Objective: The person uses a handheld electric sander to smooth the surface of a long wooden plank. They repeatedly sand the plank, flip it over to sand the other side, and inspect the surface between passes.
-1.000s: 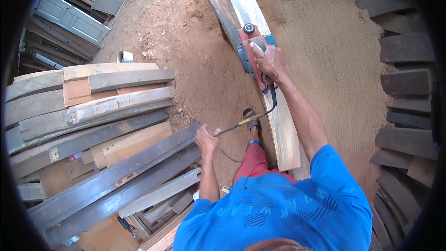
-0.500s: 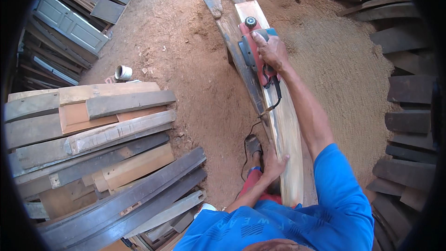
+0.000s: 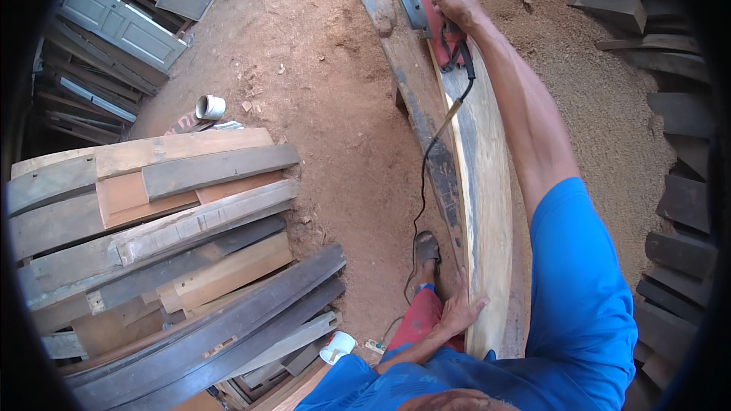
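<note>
A long pale wooden board (image 3: 491, 213) with a dark streak lies lengthwise on a worn, darker plank (image 3: 438, 156). At its far end a red and grey electric hand planer (image 3: 443, 39) rests on the board. My right hand (image 3: 457, 4), with the arm stretched far forward, is closed around the planer's handle. From the planer's rear a black cord (image 3: 422, 183) hangs down along the left side to the ground. My left hand (image 3: 463, 312) grips the board's left edge near my body, its thumb on the upper face; the other fingers are partly hidden.
Stacked old planks (image 3: 198, 213) fill the left side, with a white pot (image 3: 210, 107) beyond them and a white cup (image 3: 337, 347) close to me. Sawdust (image 3: 609, 106) covers the ground at right, bordered by dark timber pieces (image 3: 681, 202). My sandalled foot (image 3: 428, 251) stands beside the plank.
My right hand has pushed the planer forward along the board to its far end, drawing the cord straighter. My left hand still holds the near end; the view has shifted slightly.
</note>
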`<action>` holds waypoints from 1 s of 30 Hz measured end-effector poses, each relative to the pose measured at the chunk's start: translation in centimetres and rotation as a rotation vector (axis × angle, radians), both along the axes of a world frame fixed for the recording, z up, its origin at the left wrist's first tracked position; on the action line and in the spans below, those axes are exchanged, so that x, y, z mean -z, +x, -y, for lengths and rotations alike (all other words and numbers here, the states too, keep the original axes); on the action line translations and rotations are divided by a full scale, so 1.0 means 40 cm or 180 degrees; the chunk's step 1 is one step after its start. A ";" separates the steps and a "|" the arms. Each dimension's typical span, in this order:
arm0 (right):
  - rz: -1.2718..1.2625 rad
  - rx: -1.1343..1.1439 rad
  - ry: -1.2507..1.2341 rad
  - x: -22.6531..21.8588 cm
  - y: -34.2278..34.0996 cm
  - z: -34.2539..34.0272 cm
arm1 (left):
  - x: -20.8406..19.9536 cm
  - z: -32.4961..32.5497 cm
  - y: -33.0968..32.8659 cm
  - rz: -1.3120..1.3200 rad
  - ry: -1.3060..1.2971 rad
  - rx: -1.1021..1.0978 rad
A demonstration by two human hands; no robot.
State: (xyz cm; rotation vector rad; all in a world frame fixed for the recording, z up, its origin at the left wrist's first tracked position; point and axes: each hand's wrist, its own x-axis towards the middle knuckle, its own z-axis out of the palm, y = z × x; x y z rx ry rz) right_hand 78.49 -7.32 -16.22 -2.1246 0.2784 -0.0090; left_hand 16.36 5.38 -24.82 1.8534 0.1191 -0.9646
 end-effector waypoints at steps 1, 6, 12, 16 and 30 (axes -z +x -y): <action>0.0241 -0.0032 -0.0229 0.032 0.005 0.041 | -0.008 -0.001 0.001 0.0099 0.0090 0.0068; 0.0270 0.0145 0.0928 -0.044 -0.269 0.037 | 0.013 0.011 -0.016 0.0424 0.0257 0.0000; 0.0039 0.0407 0.1602 -0.106 -0.855 0.171 | 0.029 0.010 -0.019 0.0724 0.0049 -0.0147; -0.0237 0.0761 0.1655 -0.094 -1.195 0.232 | 0.002 0.006 0.009 0.0639 0.0037 0.0031; -0.0417 0.0861 0.1637 -0.086 -1.952 0.303 | 0.202 -0.147 -0.406 -0.0651 -0.0568 -0.0586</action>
